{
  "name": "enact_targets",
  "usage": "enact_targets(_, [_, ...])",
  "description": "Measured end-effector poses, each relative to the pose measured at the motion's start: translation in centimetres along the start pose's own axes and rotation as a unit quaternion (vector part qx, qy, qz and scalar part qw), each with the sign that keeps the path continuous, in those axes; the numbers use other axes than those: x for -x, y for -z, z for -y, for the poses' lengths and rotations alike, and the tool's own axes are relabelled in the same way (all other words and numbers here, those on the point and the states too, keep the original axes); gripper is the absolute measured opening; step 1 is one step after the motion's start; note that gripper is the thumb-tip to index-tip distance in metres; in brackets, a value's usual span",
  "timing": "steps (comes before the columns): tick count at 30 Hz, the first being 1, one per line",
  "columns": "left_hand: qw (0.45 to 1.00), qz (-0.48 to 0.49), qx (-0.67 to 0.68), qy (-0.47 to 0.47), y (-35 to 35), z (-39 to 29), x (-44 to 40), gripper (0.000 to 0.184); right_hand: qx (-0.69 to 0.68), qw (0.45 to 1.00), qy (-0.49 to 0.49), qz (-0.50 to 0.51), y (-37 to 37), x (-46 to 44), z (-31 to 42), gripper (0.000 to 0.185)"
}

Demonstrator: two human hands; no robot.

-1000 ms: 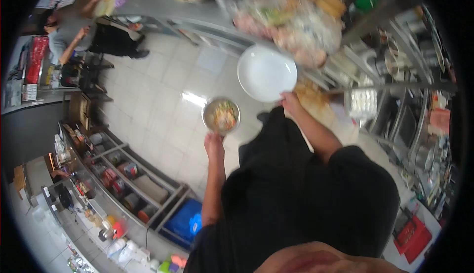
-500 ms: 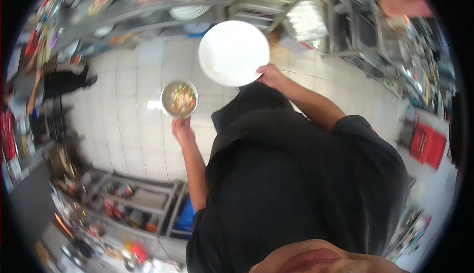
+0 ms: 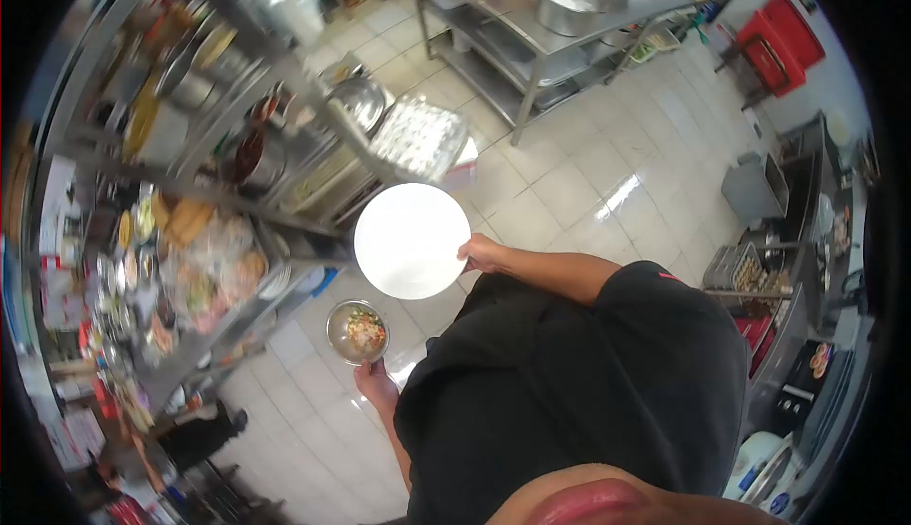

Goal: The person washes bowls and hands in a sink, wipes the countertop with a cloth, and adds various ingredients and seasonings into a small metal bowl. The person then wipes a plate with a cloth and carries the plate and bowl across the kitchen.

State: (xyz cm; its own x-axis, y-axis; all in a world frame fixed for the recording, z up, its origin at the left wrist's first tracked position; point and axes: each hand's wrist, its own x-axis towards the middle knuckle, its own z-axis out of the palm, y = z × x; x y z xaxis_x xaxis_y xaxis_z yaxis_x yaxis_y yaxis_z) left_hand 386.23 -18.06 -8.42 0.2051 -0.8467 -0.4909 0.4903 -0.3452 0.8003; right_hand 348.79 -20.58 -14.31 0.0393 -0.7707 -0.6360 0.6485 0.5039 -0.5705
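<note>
My left hand [image 3: 378,381] is closed on the near rim of a small metal bowl [image 3: 333,337]. Inside the bowl lies chopped food [image 3: 364,331] in orange, green and pale pieces. With my right hand [image 3: 482,253] I grip the right edge of a large round white plate [image 3: 411,240], thumb on its rim. The plate is bare on its upper face and is held a little beyond the bowl, out over the floor.
Metal shelving [image 3: 313,98] with pots and a counter with bagged food [image 3: 213,273] stand on the left. A foil-covered box [image 3: 422,138] sits beyond the plate. A steel table [image 3: 503,27] bears pots. Another person [image 3: 195,435] is at lower left. A grey bin [image 3: 756,186] stands right.
My view has swung to the right, bringing the steel table and foil-covered box further into sight. Both hands keep hold of the bowl and the plate.
</note>
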Motion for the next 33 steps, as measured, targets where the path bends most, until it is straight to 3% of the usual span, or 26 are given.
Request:
enact_targets(8, [0.986,0.138,-0.07,0.055,-22.0,6.4,-5.7,0.013,-0.047,0.989,0.095,-0.102,15.5,4.7,12.4,0.045])
enact_targets(20, [0.899,0.353,-0.17,0.198,-46.9,14.6,-10.9,0.012,-0.217,0.913,0.294,-0.184,24.2,9.9,26.4,0.043])
enact_targets(31, [0.826,0.447,-0.229,0.254,-68.2,22.0,-9.2,0.009,-0.316,0.802,0.358,-0.359,32.2,15.9,27.3,0.044])
enact_targets(33, [0.81,0.464,-0.243,0.264,-71.7,23.1,-8.9,0.009,-0.353,0.762,0.374,-0.393,32.4,16.1,26.9,0.044])
